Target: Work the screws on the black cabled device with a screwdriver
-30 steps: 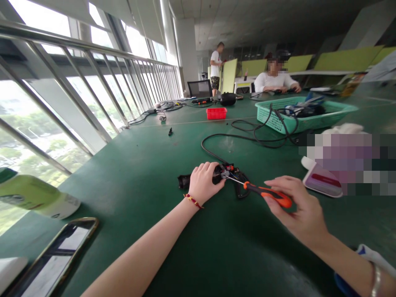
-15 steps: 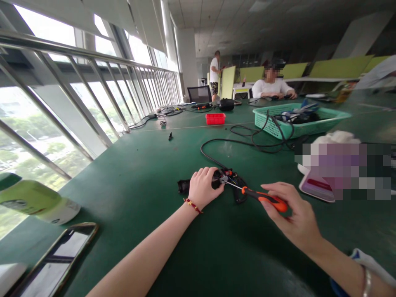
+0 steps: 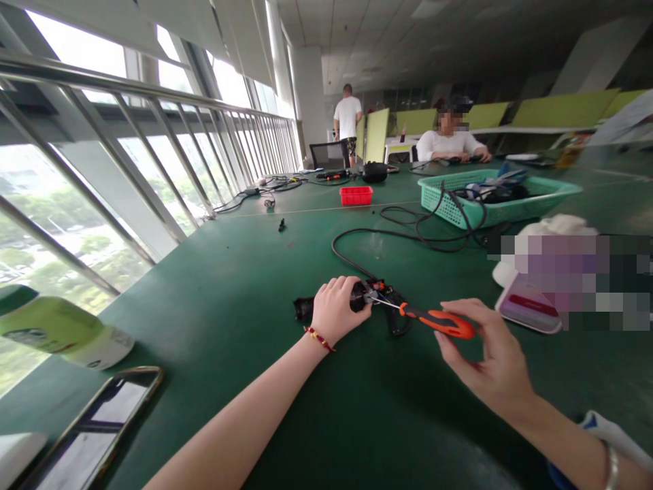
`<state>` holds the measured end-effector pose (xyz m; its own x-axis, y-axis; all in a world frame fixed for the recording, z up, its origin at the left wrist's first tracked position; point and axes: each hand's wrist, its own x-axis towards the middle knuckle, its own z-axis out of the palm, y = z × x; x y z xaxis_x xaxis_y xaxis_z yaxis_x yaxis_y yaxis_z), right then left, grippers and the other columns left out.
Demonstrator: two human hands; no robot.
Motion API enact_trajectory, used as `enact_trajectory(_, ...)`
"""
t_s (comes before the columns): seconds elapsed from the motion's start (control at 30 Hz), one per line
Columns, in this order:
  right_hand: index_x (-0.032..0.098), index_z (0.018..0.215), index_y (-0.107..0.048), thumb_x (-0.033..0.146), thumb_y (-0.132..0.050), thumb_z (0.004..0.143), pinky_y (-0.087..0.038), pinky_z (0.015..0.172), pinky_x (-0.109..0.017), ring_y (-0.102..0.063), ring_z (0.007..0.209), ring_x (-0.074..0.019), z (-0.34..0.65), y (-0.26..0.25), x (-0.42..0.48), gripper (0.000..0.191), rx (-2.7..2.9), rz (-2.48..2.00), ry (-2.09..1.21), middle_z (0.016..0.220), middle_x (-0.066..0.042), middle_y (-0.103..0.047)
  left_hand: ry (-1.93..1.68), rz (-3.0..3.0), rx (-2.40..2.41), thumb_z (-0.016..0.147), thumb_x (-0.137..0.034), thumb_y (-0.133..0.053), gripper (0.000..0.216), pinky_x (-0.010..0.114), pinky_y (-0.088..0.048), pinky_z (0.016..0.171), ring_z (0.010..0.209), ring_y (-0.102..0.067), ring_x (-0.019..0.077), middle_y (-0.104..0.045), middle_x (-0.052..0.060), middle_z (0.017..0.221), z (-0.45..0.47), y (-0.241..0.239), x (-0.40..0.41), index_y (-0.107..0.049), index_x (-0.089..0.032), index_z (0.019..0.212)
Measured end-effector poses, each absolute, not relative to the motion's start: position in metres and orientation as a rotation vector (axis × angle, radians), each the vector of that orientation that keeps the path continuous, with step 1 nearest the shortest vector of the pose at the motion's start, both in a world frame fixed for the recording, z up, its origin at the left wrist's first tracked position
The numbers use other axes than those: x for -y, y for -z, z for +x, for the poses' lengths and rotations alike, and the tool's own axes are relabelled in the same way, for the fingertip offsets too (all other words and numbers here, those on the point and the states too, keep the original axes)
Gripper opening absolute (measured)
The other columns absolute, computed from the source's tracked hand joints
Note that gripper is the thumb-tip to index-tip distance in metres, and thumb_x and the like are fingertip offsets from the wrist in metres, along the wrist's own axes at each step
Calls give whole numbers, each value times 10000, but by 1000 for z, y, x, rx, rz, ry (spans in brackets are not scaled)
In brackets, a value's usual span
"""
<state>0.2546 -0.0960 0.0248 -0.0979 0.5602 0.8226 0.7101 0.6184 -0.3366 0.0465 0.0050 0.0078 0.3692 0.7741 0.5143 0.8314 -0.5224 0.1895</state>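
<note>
My left hand (image 3: 334, 306) is wrapped over a black corded tool (image 3: 305, 308) that lies on the green table, pressing it down; its exact kind I cannot make out. Past my thumb, a metal part and some small wires show at the tool's right end. My right hand (image 3: 494, 357) has its thumb and fingers around the handle of an orange and black screwdriver (image 3: 439, 321). The screwdriver's thin shaft points left, its tip at the metal part beside my left thumb. A black cord (image 3: 357, 235) runs from the tool toward the back right.
A green basket (image 3: 503, 214) of cables and parts stands back right, with a red tray (image 3: 356, 196) to its left. A phone (image 3: 96, 429) and a green-white bottle (image 3: 61, 327) are at left. On the right lies a pinkish case (image 3: 530, 306). A co-worker (image 3: 451, 139) sits across.
The screwdriver's handle has turned in my right hand, and the fingers have shifted slightly on it. My left hand stays on the tool. A person in the background has turned and moved left.
</note>
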Motion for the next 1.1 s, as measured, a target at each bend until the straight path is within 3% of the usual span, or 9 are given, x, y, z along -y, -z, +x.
enact_trajectory(0.17,221,985,-559,209,-584,802,-501,691,-305,-586,819,-182,254,-27,96,185,1849,-1103,161,865,-37,-616,858,-2510,1484,732,-392,-587,342,328,-445,756,863,-576,202,-625,22,911,47,-8,-5,-539,-206,1015)
enact_trajectory(0.4,206,1104,-514,170,-594,767,-516,726,-321,-604,856,-188,253,-26,97,348,1759,-1072,164,951,-62,-599,842,-2514,1478,738,-391,-577,334,326,-439,749,862,-577,202,-624,24,912,47,-8,-5,-533,-211,1016)
enact_trajectory(0.6,225,988,-575,225,-568,813,-519,636,-299,-608,692,-156,253,-26,97,175,1805,-1162,102,826,-24,-618,845,-2511,1488,734,-399,-582,348,326,-439,760,865,-575,202,-621,21,916,47,-8,-4,-532,-213,1024)
enact_trajectory(0.77,197,1117,-508,194,-588,786,-525,736,-337,-599,860,-194,253,-24,96,341,1712,-1111,171,960,-71,-589,831,-2514,1487,734,-391,-582,337,321,-442,756,866,-576,201,-624,23,913,47,-9,-4,-531,-215,1017)
enact_trajectory(0.97,223,1004,-561,229,-572,808,-523,631,-310,-596,729,-167,252,-26,98,197,1809,-1162,124,862,-44,-609,834,-2516,1486,741,-394,-579,334,330,-447,759,868,-579,204,-627,26,913,47,-10,-3,-532,-214,1019)
enact_trajectory(1.1,211,1093,-520,206,-577,790,-519,690,-338,-601,815,-191,252,-25,97,308,1727,-1135,173,926,-62,-601,826,-2519,1494,735,-386,-587,335,327,-449,756,869,-579,205,-628,26,912,47,-11,-3,-534,-218,1019)
